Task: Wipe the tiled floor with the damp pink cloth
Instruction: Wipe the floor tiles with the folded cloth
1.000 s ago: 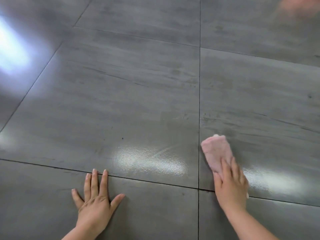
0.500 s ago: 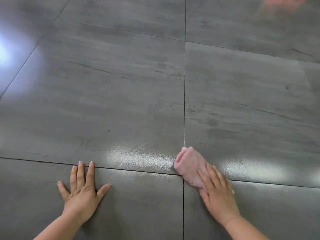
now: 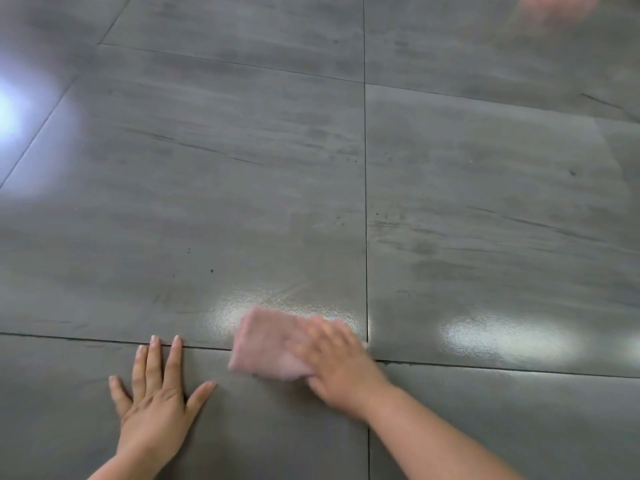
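The floor is made of large glossy grey tiles [image 3: 242, 188] with thin dark grout lines. A folded pink cloth [image 3: 265, 348] lies flat on the floor, across the near horizontal grout line, just left of the vertical joint. My right hand [image 3: 337, 365] presses down on the cloth's right half with straight fingers; both are motion-blurred. My left hand [image 3: 157, 400] rests flat on the near-left tile with fingers spread, a short gap left of the cloth.
Wet shiny patches [image 3: 485, 332] glint on the tiles beside and beyond the cloth. A bright light reflection [image 3: 10, 109] sits at the far left. A blurred pinkish shape [image 3: 554, 5] shows at the top right edge.
My right hand has swept the pink cloth leftward and nearer, from the right tile across the vertical grout line, close to my left hand. The left hand stays planted.
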### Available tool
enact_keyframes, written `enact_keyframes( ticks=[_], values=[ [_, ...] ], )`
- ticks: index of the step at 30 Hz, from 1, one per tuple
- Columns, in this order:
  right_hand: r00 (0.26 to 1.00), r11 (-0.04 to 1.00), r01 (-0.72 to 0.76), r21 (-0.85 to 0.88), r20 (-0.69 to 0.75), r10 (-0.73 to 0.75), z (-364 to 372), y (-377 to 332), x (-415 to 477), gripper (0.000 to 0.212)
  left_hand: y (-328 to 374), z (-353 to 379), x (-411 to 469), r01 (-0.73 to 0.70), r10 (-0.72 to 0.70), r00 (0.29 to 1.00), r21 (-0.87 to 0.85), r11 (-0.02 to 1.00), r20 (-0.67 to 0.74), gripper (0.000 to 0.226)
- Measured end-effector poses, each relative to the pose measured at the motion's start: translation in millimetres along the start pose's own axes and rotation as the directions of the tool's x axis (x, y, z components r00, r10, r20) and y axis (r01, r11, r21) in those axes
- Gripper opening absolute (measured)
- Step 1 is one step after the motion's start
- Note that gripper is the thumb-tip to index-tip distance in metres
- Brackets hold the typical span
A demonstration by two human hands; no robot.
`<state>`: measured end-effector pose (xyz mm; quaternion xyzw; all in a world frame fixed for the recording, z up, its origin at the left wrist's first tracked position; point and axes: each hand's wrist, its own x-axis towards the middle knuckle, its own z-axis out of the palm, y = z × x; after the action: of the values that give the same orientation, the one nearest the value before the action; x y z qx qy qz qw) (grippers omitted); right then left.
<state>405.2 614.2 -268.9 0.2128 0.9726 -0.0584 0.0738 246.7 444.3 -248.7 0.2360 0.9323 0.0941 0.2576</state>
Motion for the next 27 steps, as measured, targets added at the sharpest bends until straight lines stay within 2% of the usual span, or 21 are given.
enact_keyframes(
  ticks=[2, 3, 5, 6, 7, 8, 9, 10, 12, 13, 15, 17, 18, 20, 22, 24, 26, 27],
  values=[
    [0.979, 0.979, -0.203, 0.017, -0.004, 0.203, 1, 46, 0, 0.05, -3, 2, 2, -0.003, 0.003, 1.0, -0.007, 1.0, -0.002, 0.124],
    [0.936, 0.936, -0.35, 0.048, -0.022, 0.351, -1, 69, -5, 0.05, -6, 4, 3, -0.005, 0.005, 1.0, -0.004, 1.0, -0.001, 0.132],
    [0.792, 0.782, -0.597, 0.179, -0.025, 0.611, -7, 100, -21, 0.055, -8, 6, 3, 0.007, -0.007, 1.0, 0.001, 1.0, 0.001, 0.141],
    [0.689, 0.661, -0.704, 0.259, 0.022, 0.725, -12, 105, -26, 0.055, -8, 7, 3, 0.012, -0.012, 1.0, 0.008, 1.0, -0.004, 0.138],
    [0.605, 0.56, -0.771, 0.303, 0.075, 0.792, -15, 101, -26, 0.053, -6, 6, 2, 0.011, -0.011, 1.0, 0.014, 1.0, -0.014, 0.131],
    [0.561, 0.522, -0.8, 0.296, 0.063, 0.825, -13, 92, -23, 0.051, -4, 7, 1, -0.002, 0.003, 1.0, 0.027, 1.0, -0.023, 0.118],
    [0.593, 0.568, -0.776, 0.274, 0.011, 0.805, -11, 77, -19, 0.052, -3, 7, 0, -0.012, 0.013, 1.0, 0.034, 0.999, -0.026, 0.103],
    [0.688, 0.675, -0.697, 0.242, -0.036, 0.724, -6, 56, -13, 0.053, -3, 8, 0, -0.01, 0.011, 1.0, 0.044, 0.999, -0.015, 0.09],
    [0.899, 0.898, -0.42, 0.131, -0.075, 0.431, 1, 5, -3, 0.049, -2, 8, 1, 0.005, -0.006, 1.0, 0.081, 0.997, 0.018, 0.076],
    [0.966, 0.967, -0.239, 0.088, -0.08, 0.246, 1, -18, -3, 0.051, -3, 7, 1, 0.004, -0.007, 1.0, 0.101, 0.995, 0.029, 0.075],
    [0.998, 0.995, 0.054, 0.081, -0.019, -0.052, 0, -36, -9, 0.06, -5, 6, 1, 0.0, -0.003, 0.999, 0.093, 0.996, 0.034, 0.073],
    [0.989, 0.989, 0.145, 0.012, 0.039, -0.146, -2, -13, -19, 0.062, -7, 6, -1, -0.026, 0.026, 1.0, 0.088, 0.996, -0.002, 0.072],
    [0.992, 0.992, 0.124, -0.033, 0.021, -0.123, 5, 6, -31, 0.058, -9, 6, -1, -0.044, 0.046, 0.999, 0.087, 0.995, -0.024, 0.072],
    [0.995, 0.992, -0.096, -0.077, -0.04, 0.093, 11, 54, -63, 0.04, -12, 6, -1, -0.065, 0.069, 0.996, 0.075, 0.995, -0.06, 0.074],
    [0.926, 0.925, -0.377, -0.038, -0.045, 0.376, 12, 88, -98, 0.046, -13, 7, -1, -0.072, 0.075, 0.996, 0.059, 0.996, -0.058, 0.078],
    [0.859, 0.86, -0.51, 0.016, -0.039, 0.511, 0, 93, -125, 0.039, -15, 9, -3, -0.079, 0.081, 0.993, 0.036, 0.996, -0.08, 0.085],
    [0.804, 0.803, -0.59, 0.087, 0.155, 0.574, -2, 83, -134, 0.07, -19, 11, -2, -0.062, 0.066, 0.991, 0.034, 0.997, -0.114, 0.1],
    [0.777, 0.772, -0.626, 0.111, 0.171, 0.606, 2, 74, -134, 0.085, -19, 13, -2, -0.034, 0.039, 0.993, 0.045, 0.998, -0.111, 0.106]
  ],
)
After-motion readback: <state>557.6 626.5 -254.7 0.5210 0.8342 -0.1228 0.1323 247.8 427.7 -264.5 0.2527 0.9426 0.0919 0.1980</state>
